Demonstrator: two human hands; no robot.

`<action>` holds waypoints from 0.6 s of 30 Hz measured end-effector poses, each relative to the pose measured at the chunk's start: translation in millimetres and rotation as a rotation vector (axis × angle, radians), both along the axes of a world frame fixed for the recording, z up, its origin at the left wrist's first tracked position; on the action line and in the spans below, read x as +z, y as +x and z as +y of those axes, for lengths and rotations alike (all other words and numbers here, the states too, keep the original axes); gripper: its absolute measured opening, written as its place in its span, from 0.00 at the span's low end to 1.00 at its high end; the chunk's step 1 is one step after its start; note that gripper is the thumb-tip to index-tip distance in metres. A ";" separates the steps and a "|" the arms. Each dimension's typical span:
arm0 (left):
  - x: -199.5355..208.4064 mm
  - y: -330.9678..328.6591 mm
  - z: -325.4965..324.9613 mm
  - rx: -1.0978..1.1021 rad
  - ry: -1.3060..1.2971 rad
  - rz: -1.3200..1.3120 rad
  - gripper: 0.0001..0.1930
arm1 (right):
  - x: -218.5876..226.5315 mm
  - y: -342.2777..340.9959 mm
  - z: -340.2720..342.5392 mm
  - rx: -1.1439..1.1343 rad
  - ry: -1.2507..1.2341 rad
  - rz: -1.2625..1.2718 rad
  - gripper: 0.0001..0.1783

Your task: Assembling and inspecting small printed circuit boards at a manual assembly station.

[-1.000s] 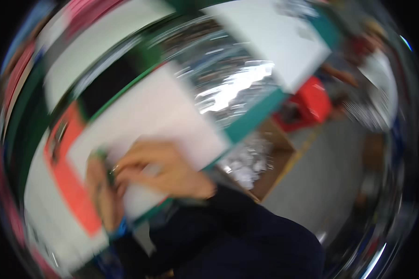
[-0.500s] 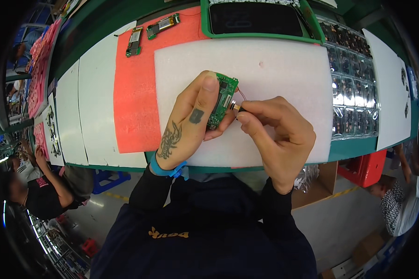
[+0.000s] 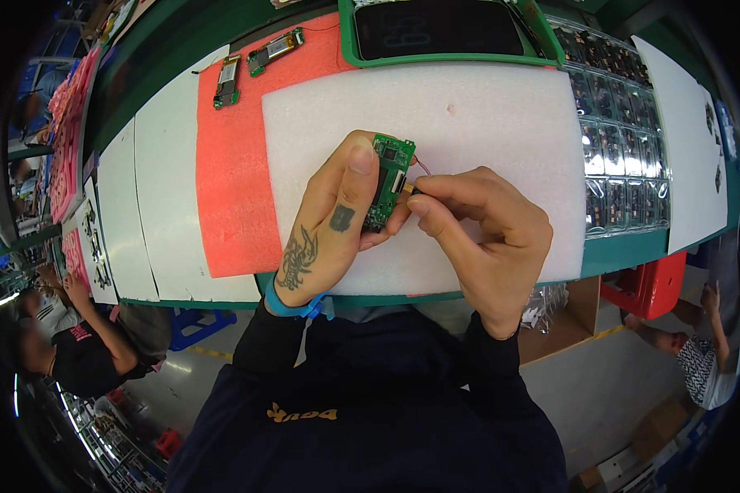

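Note:
My left hand (image 3: 325, 226) is closed around a green circuit board (image 3: 393, 154), thumb on its left edge, and holds it up over the white foam sheet (image 3: 345, 103). Along the board's right side sits a small white connector (image 3: 399, 181). Thin reddish wires (image 3: 423, 165) come off the board's right edge. Between thumb and forefinger, my right hand (image 3: 501, 246) pinches a small black module with a gold-coloured flex tail (image 3: 409, 189). That tail's end is right by the connector; whether it sits inside cannot be made out.
Two boards with silver batteries (image 3: 227, 80) (image 3: 275, 51) lie on the pink foam (image 3: 226, 181). A green tray (image 3: 460, 60) with a dark-screened device stands at the back. Clear blister trays (image 3: 625, 148) of small black parts are on the right. Other people sit at both sides.
My right hand has brought the module's gold tail closer to the connector on the board. My left hand keeps its hold. The whole view has shifted slightly.

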State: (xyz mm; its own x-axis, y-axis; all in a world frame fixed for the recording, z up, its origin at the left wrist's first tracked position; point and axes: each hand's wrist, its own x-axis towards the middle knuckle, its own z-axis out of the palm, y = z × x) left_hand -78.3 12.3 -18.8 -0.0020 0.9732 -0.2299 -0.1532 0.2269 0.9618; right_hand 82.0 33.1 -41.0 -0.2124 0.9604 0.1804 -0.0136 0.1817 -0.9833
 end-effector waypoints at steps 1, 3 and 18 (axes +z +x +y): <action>0.4 0.0 -0.7 -0.003 0.002 0.010 0.29 | -0.2 -0.7 -0.3 -0.003 -0.004 0.007 0.12; 0.5 0.1 -1.0 -0.009 0.003 0.019 0.29 | -0.2 -0.8 -0.4 -0.009 -0.008 0.014 0.12; -5.0 -3.3 1.5 -0.091 -0.012 -0.001 0.26 | -1.9 0.9 1.6 -0.004 -0.098 0.072 0.11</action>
State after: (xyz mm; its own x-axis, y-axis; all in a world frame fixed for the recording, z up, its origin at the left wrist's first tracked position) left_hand -81.6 13.8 -23.8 0.0864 0.9665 -0.2415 -0.1329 0.2514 0.9587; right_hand 82.9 34.7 -42.9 -0.1984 0.9750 0.1003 -0.0841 0.0850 -0.9928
